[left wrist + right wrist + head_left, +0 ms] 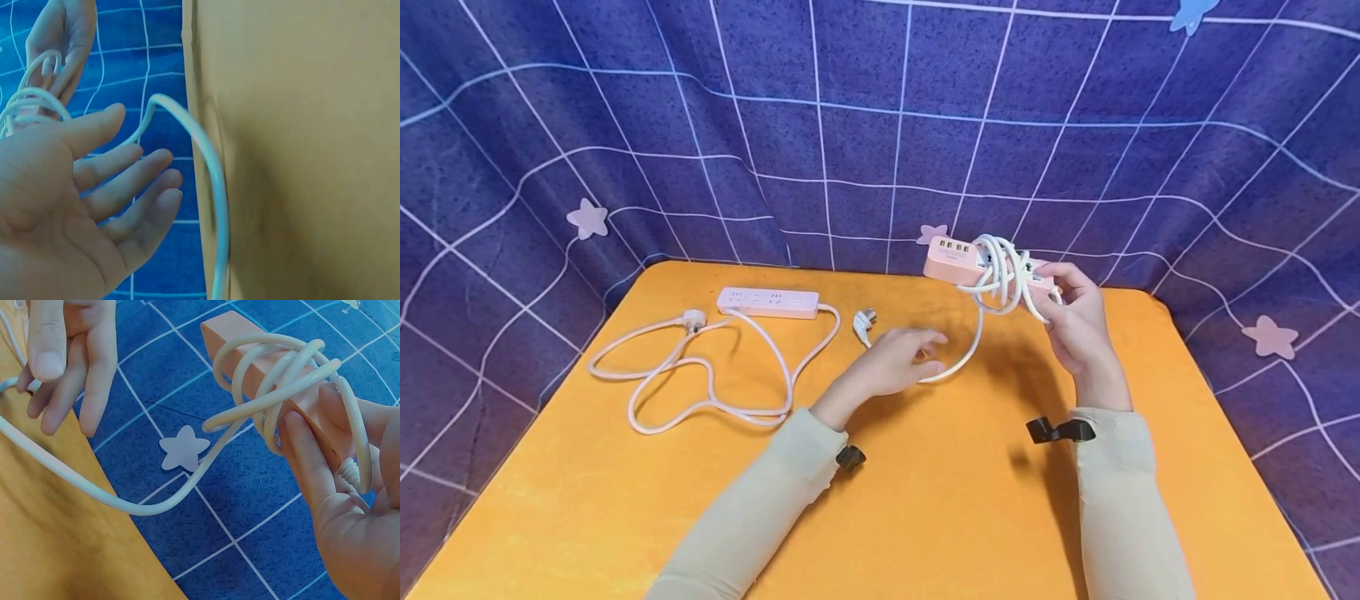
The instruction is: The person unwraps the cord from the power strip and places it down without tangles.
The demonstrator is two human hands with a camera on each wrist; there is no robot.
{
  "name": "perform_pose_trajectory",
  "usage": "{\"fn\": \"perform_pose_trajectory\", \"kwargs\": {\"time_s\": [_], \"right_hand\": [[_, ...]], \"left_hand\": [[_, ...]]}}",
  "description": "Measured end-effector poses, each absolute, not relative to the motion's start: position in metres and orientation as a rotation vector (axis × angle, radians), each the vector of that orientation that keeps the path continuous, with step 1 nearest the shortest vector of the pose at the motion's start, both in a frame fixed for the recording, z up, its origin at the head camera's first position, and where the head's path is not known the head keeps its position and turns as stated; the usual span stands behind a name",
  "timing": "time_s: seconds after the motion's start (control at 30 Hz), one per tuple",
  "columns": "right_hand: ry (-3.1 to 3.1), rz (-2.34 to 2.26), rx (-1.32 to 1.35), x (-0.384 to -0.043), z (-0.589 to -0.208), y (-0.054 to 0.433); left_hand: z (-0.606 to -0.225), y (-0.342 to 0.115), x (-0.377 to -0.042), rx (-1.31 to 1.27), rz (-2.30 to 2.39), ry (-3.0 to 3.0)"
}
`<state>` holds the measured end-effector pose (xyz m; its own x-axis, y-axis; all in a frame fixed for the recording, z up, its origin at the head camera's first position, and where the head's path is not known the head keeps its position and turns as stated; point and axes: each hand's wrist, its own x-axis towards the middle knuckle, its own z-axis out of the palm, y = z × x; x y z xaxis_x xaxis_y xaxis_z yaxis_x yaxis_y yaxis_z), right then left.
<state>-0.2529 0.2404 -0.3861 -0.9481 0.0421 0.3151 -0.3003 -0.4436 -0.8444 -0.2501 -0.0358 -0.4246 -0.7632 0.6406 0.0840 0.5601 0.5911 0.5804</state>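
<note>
A pink power strip with USB ports is held up above the table by my right hand, which grips its right end between thumb and fingers. Its white cord is wound several times around the body. From the coils a loose stretch of cord sags down to the table. My left hand is beside that stretch, its fingers loosely bent and apart, holding nothing. Behind the left hand lies the white plug, its prongs pointing up and right.
On the table's left side lies a second pink power strip. Its cord spreads in loose loops, with its plug at the strip's left. The orange tabletop meets a blue gridded curtain with stars behind it.
</note>
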Motion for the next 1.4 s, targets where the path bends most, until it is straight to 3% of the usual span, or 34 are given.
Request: {"fn": "perform_pose_trajectory", "kwargs": {"time_s": [0.57, 1.4], "right_hand": [[-1.538, 2.472, 0.373, -0.254, -0.386, 0.239], [-1.526, 2.488, 0.394, -0.252, -0.385, 0.24]], "left_hand": [[-0.428, -0.023, -0.238, 1.039, 0.884, 2.581], [-0.422, -0.038, -0.251, 0.924, 1.098, 2.602]]}}
